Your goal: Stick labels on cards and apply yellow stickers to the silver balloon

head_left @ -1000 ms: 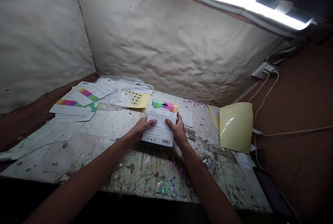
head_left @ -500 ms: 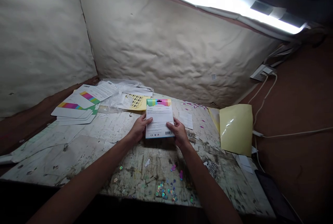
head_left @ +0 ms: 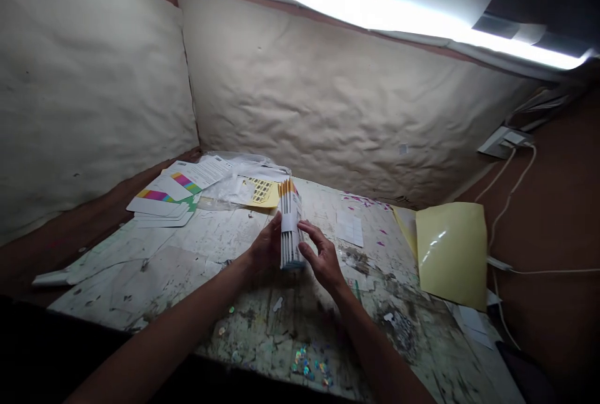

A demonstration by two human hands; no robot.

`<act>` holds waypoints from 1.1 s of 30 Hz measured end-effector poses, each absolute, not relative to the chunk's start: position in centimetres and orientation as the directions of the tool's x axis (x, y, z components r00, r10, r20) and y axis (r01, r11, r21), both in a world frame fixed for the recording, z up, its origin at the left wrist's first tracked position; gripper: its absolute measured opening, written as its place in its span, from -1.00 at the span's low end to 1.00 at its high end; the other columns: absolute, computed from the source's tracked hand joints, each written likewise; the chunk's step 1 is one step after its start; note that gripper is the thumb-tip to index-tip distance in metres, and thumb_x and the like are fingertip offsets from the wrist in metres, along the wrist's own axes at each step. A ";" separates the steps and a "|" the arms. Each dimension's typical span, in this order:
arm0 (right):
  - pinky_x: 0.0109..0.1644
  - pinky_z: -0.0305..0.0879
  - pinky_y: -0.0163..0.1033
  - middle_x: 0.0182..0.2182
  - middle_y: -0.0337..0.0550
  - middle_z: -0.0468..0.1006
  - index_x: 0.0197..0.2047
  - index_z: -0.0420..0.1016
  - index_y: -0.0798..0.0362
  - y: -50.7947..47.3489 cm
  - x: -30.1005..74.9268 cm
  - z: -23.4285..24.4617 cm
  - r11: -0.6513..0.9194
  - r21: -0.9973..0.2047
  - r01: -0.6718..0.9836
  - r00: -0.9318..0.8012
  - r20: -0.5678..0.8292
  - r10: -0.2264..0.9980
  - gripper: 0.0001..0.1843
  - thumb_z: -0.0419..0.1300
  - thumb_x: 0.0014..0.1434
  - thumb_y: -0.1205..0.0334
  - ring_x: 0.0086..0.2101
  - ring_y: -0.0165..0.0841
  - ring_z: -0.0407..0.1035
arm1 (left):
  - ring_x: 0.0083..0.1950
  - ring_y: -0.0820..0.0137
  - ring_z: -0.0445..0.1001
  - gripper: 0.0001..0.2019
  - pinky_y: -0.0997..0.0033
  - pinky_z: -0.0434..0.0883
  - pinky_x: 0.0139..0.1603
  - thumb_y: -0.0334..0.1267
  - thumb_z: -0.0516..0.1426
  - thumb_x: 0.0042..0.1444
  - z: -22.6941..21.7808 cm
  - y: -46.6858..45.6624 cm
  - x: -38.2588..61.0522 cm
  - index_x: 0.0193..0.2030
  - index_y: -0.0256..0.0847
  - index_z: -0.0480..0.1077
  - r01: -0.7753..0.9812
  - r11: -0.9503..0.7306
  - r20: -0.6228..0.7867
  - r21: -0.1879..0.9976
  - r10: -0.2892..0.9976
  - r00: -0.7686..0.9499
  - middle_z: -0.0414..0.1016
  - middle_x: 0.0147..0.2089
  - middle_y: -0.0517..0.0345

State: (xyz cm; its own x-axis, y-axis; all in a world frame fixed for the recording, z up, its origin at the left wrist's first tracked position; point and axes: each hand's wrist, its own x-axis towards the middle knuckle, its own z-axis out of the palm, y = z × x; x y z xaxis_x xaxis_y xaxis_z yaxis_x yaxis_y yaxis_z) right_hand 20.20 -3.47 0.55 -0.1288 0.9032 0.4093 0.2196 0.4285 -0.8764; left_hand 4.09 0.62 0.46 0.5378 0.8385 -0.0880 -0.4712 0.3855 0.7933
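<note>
**Narrow white card bundle (head_left: 290,247) held on edge at a scarred, paint-flecked bench (head_left: 140,266)**

A person's left hand (head_left: 268,247) is closed around the bundle, its curled fingers gripping the near side and keeping the stack upright. The right hand (head_left: 323,260) is open, with spread fingers (head_left: 312,235) at or just beside the bundle's right face; whether they press on it cannot be told. A white paper band (head_left: 289,222) wraps the bundle's middle, and rainbow-coloured card ends show at its top. Its lower end sits at or just above the bench, and the shadow there does not settle which.

Judging by how things lie, the banded bundle looks like the one gathered lot in view, and more handling appears to be left. A loose pile of white cards with rainbow stripes (head_left: 159,204) lies toward the far left, beside printed white leaflets (head_left: 201,172). Behind them are a crumpled clear plastic bag (head_left: 244,169) and a yellow sheet of small dark-printed labels (head_left: 260,191), its rows apparently intact.

To the right lie small white paper slips (head_left: 349,229) and a glossy pale-yellow sheet (head_left: 452,254), which overhangs the bench edge. Iridescent sequins (head_left: 307,360) are scattered near the front edge, below the hands, under a bright fluorescent light (head_left: 375,0).
</note>
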 end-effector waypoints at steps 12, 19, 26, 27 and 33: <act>0.15 0.30 0.07 0.27 0.00 0.28 0.32 0.20 -0.10 -3.1 20.2 0.2 0.236 -0.967 -0.099 -0.053 0.242 0.969 -0.20 0.25 0.09 -0.20 0.21 -0.05 0.22 | 0.13 0.06 0.39 0.02 0.22 0.40 0.02 0.28 0.26 -0.15 0.2 0.2 4.4 0.41 -0.04 0.01 -0.396 -0.046 0.224 0.917 0.881 0.416 0.22 0.27 -0.20; -0.04 0.44 0.03 -0.12 0.00 0.60 -0.01 0.51 0.05 -3.6 21.0 1.6 0.143 -0.978 -0.149 -0.091 0.157 0.983 -0.36 0.41 -0.10 -0.13 -0.12 -0.01 0.50 | -0.14 0.30 0.44 0.08 0.38 0.43 -0.23 0.01 0.40 -0.20 0.3 1.1 3.3 0.42 -0.07 -0.05 -0.017 -0.161 0.162 0.987 0.987 0.012 0.35 0.08 -0.09; -0.06 0.46 -0.05 -0.09 0.00 0.59 0.00 0.47 0.09 -2.6 21.4 0.6 0.050 -0.922 -0.385 -0.043 0.072 0.996 -0.49 0.36 0.02 0.03 -0.12 -0.09 0.50 | -0.08 0.20 0.52 -0.44 0.24 0.45 -0.08 0.00 0.28 0.02 -0.1 1.9 2.9 0.09 -0.29 0.42 -0.335 0.096 0.017 0.937 0.947 0.321 0.53 -0.04 -0.10; -0.04 0.44 -0.06 -0.09 -0.01 0.60 -0.02 0.48 0.09 -2.3 21.6 0.5 0.072 -0.924 -0.375 -0.026 0.088 0.996 -0.51 0.37 0.01 0.05 -0.11 -0.10 0.49 | -0.09 0.19 0.52 -0.49 0.25 0.45 -0.09 -0.02 0.29 0.01 0.0 1.8 2.9 0.03 -0.29 0.45 -0.356 0.072 0.049 0.932 0.946 0.320 0.55 -0.06 -0.08; 0.00 0.38 -0.11 -0.17 -0.12 0.64 -0.14 0.57 0.04 -1.0 23.0 0.0 0.227 -0.946 -0.232 0.080 0.214 0.973 -0.60 0.44 -0.09 0.14 -0.16 -0.19 0.49 | -0.16 0.25 0.53 -0.60 0.36 0.45 -0.18 -0.10 0.36 -0.08 0.0 2.1 2.9 -0.12 -0.25 0.50 -0.342 -0.163 0.235 0.926 0.955 0.181 0.60 -0.17 0.05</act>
State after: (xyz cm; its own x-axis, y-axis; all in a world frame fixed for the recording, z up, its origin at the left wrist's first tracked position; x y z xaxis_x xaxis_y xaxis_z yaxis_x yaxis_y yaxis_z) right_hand 22.96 -1.02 0.01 0.0803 0.9735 0.2142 -0.2322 0.2273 -0.9457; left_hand 2.90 2.05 -0.01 0.1813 0.9550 0.2349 -0.3415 -0.1628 0.9257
